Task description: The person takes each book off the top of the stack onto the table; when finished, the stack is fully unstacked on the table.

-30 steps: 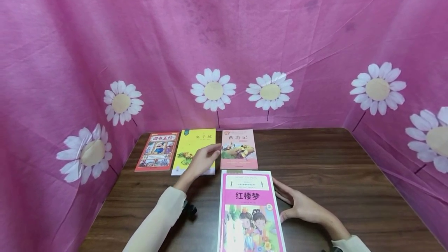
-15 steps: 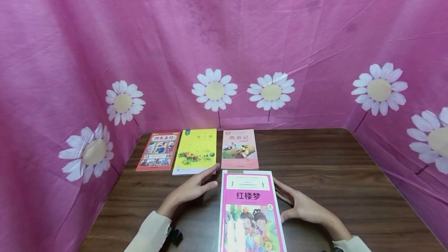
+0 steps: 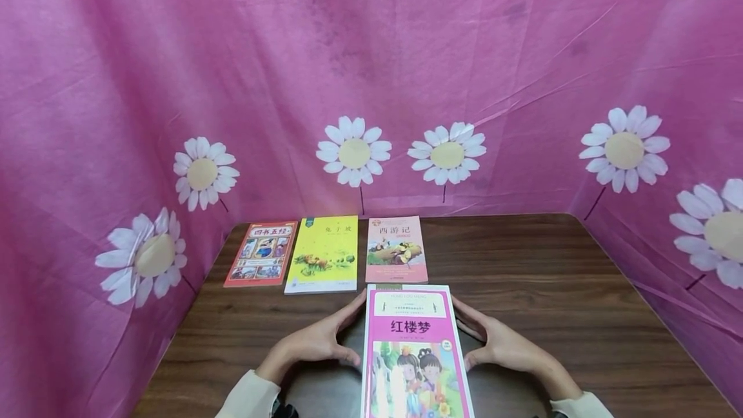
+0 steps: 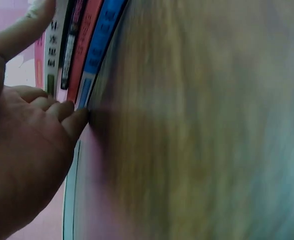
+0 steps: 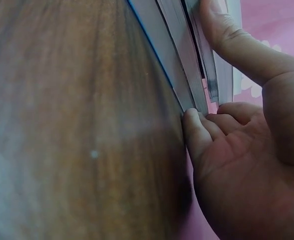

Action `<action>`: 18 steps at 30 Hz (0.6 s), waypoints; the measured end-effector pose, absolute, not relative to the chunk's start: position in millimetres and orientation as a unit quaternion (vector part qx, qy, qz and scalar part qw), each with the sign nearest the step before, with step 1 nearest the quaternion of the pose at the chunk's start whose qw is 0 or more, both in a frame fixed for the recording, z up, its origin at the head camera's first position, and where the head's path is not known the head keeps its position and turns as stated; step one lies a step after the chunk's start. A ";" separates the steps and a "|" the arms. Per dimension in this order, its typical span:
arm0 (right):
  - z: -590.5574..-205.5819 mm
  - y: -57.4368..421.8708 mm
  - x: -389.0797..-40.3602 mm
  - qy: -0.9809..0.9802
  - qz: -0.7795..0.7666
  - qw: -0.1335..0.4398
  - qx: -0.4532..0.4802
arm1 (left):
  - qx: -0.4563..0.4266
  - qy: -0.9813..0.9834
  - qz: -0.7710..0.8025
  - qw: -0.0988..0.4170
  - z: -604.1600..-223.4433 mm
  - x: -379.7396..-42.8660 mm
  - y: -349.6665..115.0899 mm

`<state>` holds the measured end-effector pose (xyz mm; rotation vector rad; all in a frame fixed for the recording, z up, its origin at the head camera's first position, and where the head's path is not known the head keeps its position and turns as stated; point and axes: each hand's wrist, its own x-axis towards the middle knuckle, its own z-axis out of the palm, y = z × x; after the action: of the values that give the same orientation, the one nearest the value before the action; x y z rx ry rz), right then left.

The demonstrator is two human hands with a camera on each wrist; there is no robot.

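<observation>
Our left hand (image 3: pixel 316 344) is now lying against the stack of books (image 4: pixel 83 55), whereas in the earlier frame it was standing apart from it, near the yellow book (image 3: pixel 325 253); our right hand (image 3: pixel 505 344) is keeping its place. We are reading the stack as the dial's middle, twelve pointing away from us: the left hand is sitting at nine, the right at three, and the light pink book (image 3: pixel 396 249) is lying at twelve on the table (image 3: pixel 580 302).

What could be going wrong, we are judging, is the layers sliding: loose books with uneven edges are getting only side pressure, so a narrower one could be slipping out, or the bottom blue-spined book (image 4: pixel 99 40) staying behind, if our squeeze is too light or too high. Pushing toward twelve could also be nudging the light pink book.

On both hands the fingers are reaching fairly straight and close together along the stack's sides, thumbs spreading away toward us; nothing is being pinched. Between them the pink-covered top book (image 3: pixel 411 340) is facing up. Our left wrist view is dim, so we are probably, not surely, seeing fingertips touching the blue spine.
</observation>
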<state>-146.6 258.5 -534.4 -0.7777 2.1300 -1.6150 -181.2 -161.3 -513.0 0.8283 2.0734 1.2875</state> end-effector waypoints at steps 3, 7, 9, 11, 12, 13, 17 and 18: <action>-532.7 257.8 -146.2 0.754 -0.570 0.182 -0.273 | 0.315 0.776 0.477 0.266 -514.0 -179.3 -157.9; -528.3 256.8 -144.7 0.749 -0.575 0.187 -0.272 | 0.314 0.777 0.478 0.263 -515.5 -179.2 -156.8; -526.7 257.0 -143.2 0.743 -0.581 0.189 -0.274 | 0.313 0.776 0.479 0.266 -515.8 -179.2 -156.7; -525.6 257.3 -141.6 0.738 -0.585 0.190 -0.280 | 0.312 0.776 0.478 0.268 -515.5 -179.1 -156.7; -525.1 257.4 -140.9 0.735 -0.586 0.190 -0.282 | 0.311 0.776 0.478 0.269 -515.1 -178.9 -156.7; -524.5 257.3 -140.3 0.735 -0.586 0.189 -0.284 | 0.311 0.776 0.479 0.269 -514.8 -178.8 -156.7; -520.1 257.0 -138.2 0.733 -0.588 0.192 -0.283 | 0.312 0.779 0.474 0.267 -514.4 -178.4 -156.7; -518.4 257.0 -137.8 0.735 -0.587 0.192 -0.280 | 0.312 0.781 0.471 0.267 -514.7 -178.4 -156.5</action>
<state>-137.8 257.0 -518.4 -0.7867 2.0632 -1.6466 -178.4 -156.5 -514.7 0.8409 2.1067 1.2716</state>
